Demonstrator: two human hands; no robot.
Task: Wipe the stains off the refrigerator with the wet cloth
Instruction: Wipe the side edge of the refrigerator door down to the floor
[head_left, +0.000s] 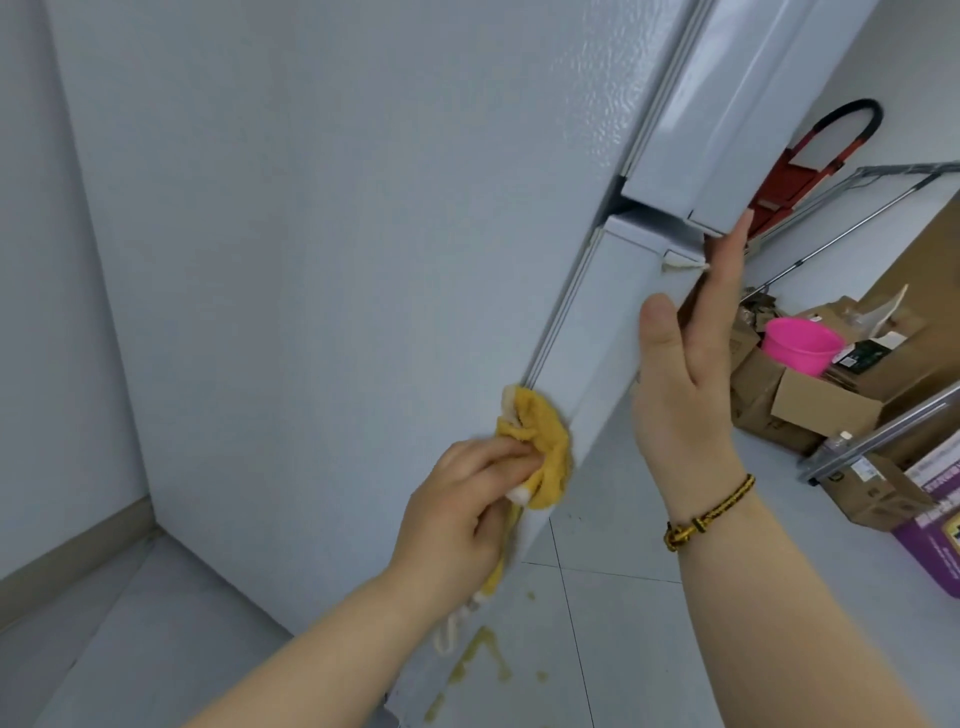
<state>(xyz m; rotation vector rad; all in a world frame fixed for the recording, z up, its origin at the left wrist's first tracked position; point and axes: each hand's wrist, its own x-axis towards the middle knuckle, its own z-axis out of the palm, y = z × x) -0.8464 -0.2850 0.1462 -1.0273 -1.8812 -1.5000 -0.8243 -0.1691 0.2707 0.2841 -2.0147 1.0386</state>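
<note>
While left hand (457, 499) clamps cloth (176, 447) on refrigerator (332, 234), right hand (691, 364) spread flat; fingertips hidden.

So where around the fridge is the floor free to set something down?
Free: tiled floor between the right forearm and yellowish spill; also the strip by the left wall. Crowded: cardboard boxes with the pink bowl at right.

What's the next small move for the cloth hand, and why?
Probably slide the cloth down the fridge corner. The left hand presses it there, while yellow stains still show lower down; the right hand lies flat on the door.
</note>
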